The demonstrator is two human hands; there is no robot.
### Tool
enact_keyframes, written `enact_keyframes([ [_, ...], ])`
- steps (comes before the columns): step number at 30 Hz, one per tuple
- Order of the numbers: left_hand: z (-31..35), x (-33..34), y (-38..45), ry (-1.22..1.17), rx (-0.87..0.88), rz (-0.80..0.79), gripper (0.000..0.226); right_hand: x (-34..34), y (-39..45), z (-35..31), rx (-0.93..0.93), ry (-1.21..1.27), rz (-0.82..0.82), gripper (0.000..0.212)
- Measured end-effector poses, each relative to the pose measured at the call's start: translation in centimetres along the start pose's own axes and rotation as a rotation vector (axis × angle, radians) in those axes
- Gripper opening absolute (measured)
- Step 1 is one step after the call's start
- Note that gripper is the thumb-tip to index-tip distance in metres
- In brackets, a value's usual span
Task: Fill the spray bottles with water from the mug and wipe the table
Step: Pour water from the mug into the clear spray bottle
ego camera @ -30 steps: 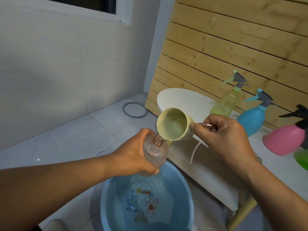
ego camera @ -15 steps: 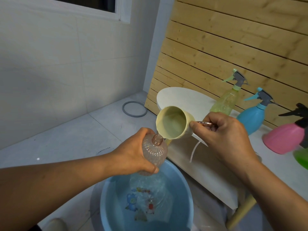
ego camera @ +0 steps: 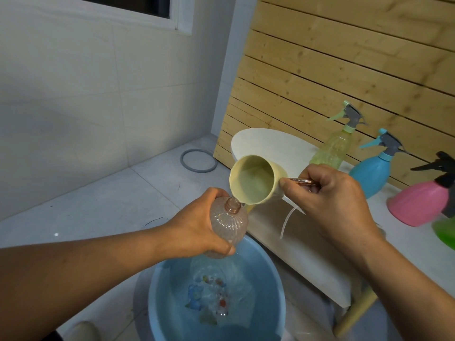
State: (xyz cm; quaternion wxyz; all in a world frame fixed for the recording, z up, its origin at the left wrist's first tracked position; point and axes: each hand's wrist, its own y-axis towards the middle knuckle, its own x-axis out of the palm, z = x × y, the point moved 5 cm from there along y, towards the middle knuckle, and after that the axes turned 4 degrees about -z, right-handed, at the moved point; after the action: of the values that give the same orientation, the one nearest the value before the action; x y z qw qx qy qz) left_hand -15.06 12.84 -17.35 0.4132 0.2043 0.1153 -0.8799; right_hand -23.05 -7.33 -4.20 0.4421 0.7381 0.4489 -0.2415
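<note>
Over blue basin (ego camera: 275, 286): left hand (ego camera: 197, 225) fingers gripping clear bottle (ego camera: 227, 225); right hand (ego camera: 330, 205) fingers pinching tilted mug (ego camera: 256, 180) handle.

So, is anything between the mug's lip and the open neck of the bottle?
Nothing visible: the mug lip sits right at the open neck of the clear ribbed bottle, held over the blue basin.
</note>
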Motion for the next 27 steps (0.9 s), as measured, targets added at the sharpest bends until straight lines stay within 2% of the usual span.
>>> enact_keyframes([
  [4,0.0,0.0,0.0,-0.008,0.000,0.000,0.099,0.1,0.1,0.2,0.037,0.035,-0.023,0.039],
  [11,0.2,-1.0,0.0,-0.019,-0.002,0.064,0.094,0.9,0.6,2.5,0.364,0.438,-0.137,0.050],
  [14,0.3,-1.7,-0.1,-0.021,-0.003,0.079,0.095,1.4,0.4,3.9,0.473,0.429,-0.213,0.054],
  [18,0.5,-2.6,-0.3,-0.009,-0.016,0.102,0.096,2.2,0.2,5.0,0.547,0.402,-0.287,0.038],
  [21,0.8,-3.0,-0.4,-0.006,-0.020,0.117,0.097,3.0,0.1,5.5,0.525,0.365,-0.368,0.037],
  [27,1.3,-3.1,-0.5,-0.029,-0.011,0.143,0.100,4.2,-0.6,6.7,0.413,0.132,-0.398,0.044],
])
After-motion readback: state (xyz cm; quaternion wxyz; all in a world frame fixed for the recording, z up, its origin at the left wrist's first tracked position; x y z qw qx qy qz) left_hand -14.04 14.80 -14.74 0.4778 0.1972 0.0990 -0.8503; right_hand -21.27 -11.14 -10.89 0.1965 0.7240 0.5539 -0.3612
